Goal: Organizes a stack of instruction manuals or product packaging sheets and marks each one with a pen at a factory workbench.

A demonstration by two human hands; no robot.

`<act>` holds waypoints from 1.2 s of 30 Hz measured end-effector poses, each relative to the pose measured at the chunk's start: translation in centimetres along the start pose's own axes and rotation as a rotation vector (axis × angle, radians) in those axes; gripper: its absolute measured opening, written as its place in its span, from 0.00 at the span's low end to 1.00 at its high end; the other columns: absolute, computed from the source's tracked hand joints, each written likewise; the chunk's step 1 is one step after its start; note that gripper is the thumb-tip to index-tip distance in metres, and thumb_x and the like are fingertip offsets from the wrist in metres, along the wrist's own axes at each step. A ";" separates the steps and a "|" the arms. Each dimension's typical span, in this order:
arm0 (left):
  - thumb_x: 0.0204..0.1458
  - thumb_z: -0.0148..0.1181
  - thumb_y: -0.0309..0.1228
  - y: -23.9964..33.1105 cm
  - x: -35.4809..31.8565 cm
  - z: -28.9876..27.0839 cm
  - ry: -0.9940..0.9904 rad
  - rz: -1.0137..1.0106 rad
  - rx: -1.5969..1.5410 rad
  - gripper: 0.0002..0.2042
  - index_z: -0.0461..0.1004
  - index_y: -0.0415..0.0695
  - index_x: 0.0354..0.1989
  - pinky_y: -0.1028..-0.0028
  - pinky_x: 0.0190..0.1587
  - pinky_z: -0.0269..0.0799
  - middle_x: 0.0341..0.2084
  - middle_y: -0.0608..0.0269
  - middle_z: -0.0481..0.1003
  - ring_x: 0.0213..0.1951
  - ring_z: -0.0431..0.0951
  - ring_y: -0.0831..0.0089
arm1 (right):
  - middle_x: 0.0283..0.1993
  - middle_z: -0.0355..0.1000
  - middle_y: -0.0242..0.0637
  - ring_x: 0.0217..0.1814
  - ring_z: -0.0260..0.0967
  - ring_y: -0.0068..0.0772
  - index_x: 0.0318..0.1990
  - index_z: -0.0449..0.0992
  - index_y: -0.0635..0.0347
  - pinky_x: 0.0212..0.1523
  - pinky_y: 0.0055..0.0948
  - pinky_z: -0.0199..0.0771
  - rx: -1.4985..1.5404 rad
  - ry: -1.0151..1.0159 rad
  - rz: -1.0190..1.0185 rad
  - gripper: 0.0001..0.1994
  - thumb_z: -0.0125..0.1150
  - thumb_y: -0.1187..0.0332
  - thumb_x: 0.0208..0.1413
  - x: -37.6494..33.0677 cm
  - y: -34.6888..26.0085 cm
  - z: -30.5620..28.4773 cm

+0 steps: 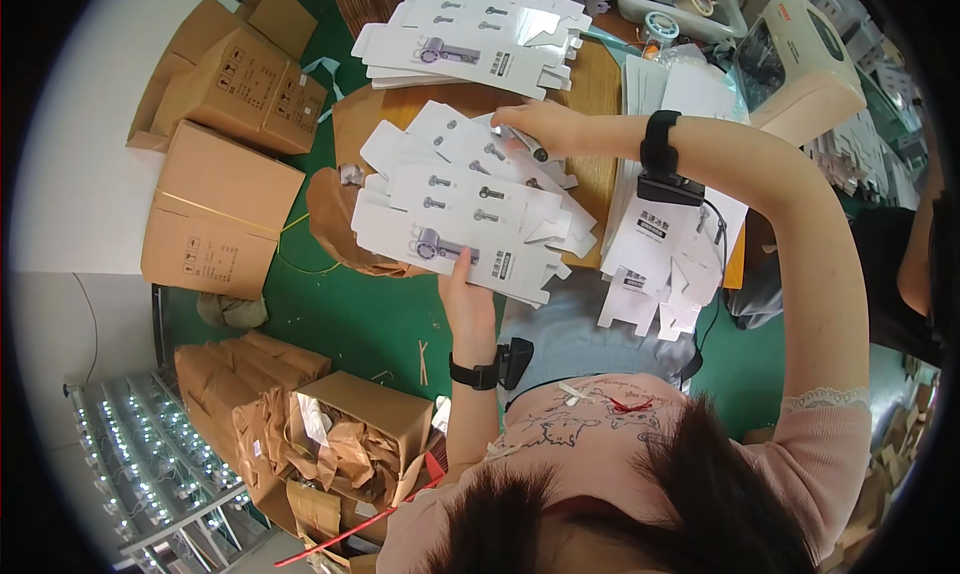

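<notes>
Green floor (390, 319), wooden table (597, 86); left hand (466, 292) gripping printed carton blanks (440, 209), right hand (548, 127) gripping pen-shaped tool (528, 146) over far edge.

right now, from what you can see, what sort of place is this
Probably a packing workshop: flat printed white cartons lie piled on the table, brown cardboard boxes stand on the green floor, and an open box holds crumpled brown paper.
</notes>
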State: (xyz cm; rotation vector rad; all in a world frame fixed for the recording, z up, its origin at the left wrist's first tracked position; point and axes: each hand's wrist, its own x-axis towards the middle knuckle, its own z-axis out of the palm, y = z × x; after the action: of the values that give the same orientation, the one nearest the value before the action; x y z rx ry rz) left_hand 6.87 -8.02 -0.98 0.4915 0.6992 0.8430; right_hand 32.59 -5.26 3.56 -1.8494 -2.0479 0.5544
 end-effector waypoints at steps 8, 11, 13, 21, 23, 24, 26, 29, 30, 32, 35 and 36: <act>0.51 0.46 0.22 -0.9 0.5 -0.4 0.030 0.015 -0.042 0.22 0.51 0.36 0.56 0.67 0.55 0.56 0.52 0.56 0.58 0.53 0.60 0.66 | 0.37 0.69 0.42 0.38 0.66 0.42 0.44 0.62 0.55 0.37 0.31 0.65 0.066 -0.013 0.212 0.14 0.52 0.64 0.52 -0.1 0.9 -0.2; 0.51 0.47 0.21 -1.3 0.7 -0.7 0.043 0.055 -0.013 0.23 0.51 0.35 0.56 0.67 0.55 0.56 0.52 0.56 0.58 0.53 0.60 0.66 | 0.36 0.69 0.40 0.37 0.67 0.36 0.43 0.63 0.56 0.37 0.30 0.65 0.192 -0.021 0.200 0.14 0.52 0.62 0.52 -0.4 1.2 0.3; 0.50 0.47 0.20 -1.4 0.9 -0.9 0.004 0.045 -0.006 0.23 0.51 0.35 0.55 0.68 0.54 0.56 0.52 0.55 0.59 0.52 0.61 0.66 | 0.35 0.69 0.39 0.36 0.67 0.34 0.43 0.63 0.57 0.37 0.30 0.66 0.256 -0.023 0.194 0.14 0.52 0.61 0.52 -0.7 1.6 0.7; 0.48 0.49 0.18 -1.6 1.9 -1.6 0.070 0.087 0.097 0.22 0.55 0.33 0.53 0.69 0.52 0.61 0.49 0.53 0.62 0.49 0.65 0.64 | 0.36 0.67 0.34 0.37 0.66 0.25 0.43 0.63 0.61 0.38 0.27 0.66 0.769 -0.495 0.321 0.17 0.53 0.58 0.52 -1.2 1.0 0.8; 0.46 0.49 0.16 -1.3 1.7 -1.7 0.074 0.082 0.094 0.24 0.54 0.33 0.54 0.69 0.52 0.61 0.49 0.52 0.62 0.50 0.64 0.63 | 0.37 0.66 0.36 0.37 0.66 0.27 0.42 0.64 0.61 0.38 0.27 0.66 0.762 -0.525 0.376 0.17 0.53 0.57 0.52 -1.4 0.2 0.6; 0.46 0.50 0.16 -1.2 1.5 -1.8 0.071 0.112 0.109 0.24 0.54 0.33 0.54 0.68 0.51 0.61 0.49 0.52 0.62 0.49 0.64 0.62 | 0.37 0.66 0.37 0.37 0.66 0.28 0.42 0.64 0.62 0.37 0.27 0.66 0.758 -0.538 0.402 0.18 0.53 0.57 0.52 -1.6 -0.2 0.4; 0.45 0.50 0.15 -1.0 1.3 -1.8 0.050 0.171 0.142 0.25 0.54 0.33 0.54 0.67 0.51 0.62 0.49 0.51 0.63 0.49 0.65 0.61 | 0.36 0.66 0.38 0.36 0.66 0.29 0.42 0.64 0.62 0.37 0.27 0.67 0.572 -0.446 0.336 0.18 0.53 0.56 0.52 -2.1 -1.5 -0.6; 0.44 0.51 0.16 -0.9 2.3 -0.2 -0.028 0.239 0.131 0.25 0.54 0.34 0.54 0.64 0.51 0.63 0.48 0.50 0.63 0.48 0.66 0.61 | 0.36 0.67 0.39 0.35 0.67 0.32 0.42 0.65 0.61 0.37 0.27 0.67 0.210 -0.265 0.261 0.19 0.53 0.55 0.51 -4.7 -0.9 -1.7; 0.44 0.52 0.16 0.8 2.8 0.2 -0.072 0.253 0.114 0.25 0.54 0.34 0.53 0.64 0.50 0.64 0.48 0.50 0.63 0.48 0.67 0.62 | 0.37 0.67 0.40 0.36 0.67 0.33 0.42 0.65 0.61 0.37 0.27 0.67 0.243 -0.166 0.225 0.19 0.53 0.55 0.51 -5.2 -2.0 -3.3; 0.44 0.52 0.16 4.6 4.0 3.4 -0.161 0.261 0.105 0.24 0.55 0.33 0.52 0.64 0.49 0.66 0.47 0.51 0.64 0.47 0.68 0.62 | 0.39 0.68 0.40 0.39 0.67 0.34 0.44 0.65 0.60 0.39 0.26 0.67 0.229 0.123 0.086 0.19 0.53 0.56 0.52 -7.3 -3.4 -6.6; 0.45 0.51 0.17 7.7 9.5 9.6 -0.321 0.299 0.185 0.20 0.59 0.32 0.50 0.65 0.46 0.68 0.45 0.52 0.66 0.45 0.69 0.63 | 0.41 0.70 0.39 0.45 0.67 0.33 0.49 0.63 0.58 0.43 0.24 0.66 0.235 0.557 -0.131 0.19 0.52 0.60 0.53 -13.0 -5.3 -11.2; 0.45 0.51 0.16 7.6 11.3 12.3 -0.425 0.356 0.222 0.19 0.60 0.32 0.49 0.65 0.46 0.69 0.44 0.53 0.66 0.44 0.70 0.64 | 0.43 0.69 0.41 0.47 0.66 0.34 0.50 0.62 0.58 0.45 0.25 0.66 0.315 0.635 -0.098 0.20 0.51 0.59 0.53 -14.9 -6.4 -12.6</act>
State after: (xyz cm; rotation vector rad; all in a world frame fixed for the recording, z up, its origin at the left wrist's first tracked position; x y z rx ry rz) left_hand 17.27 3.98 8.19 0.9827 0.3144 0.9562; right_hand 34.79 -19.70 17.97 -1.4803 -1.5163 0.2030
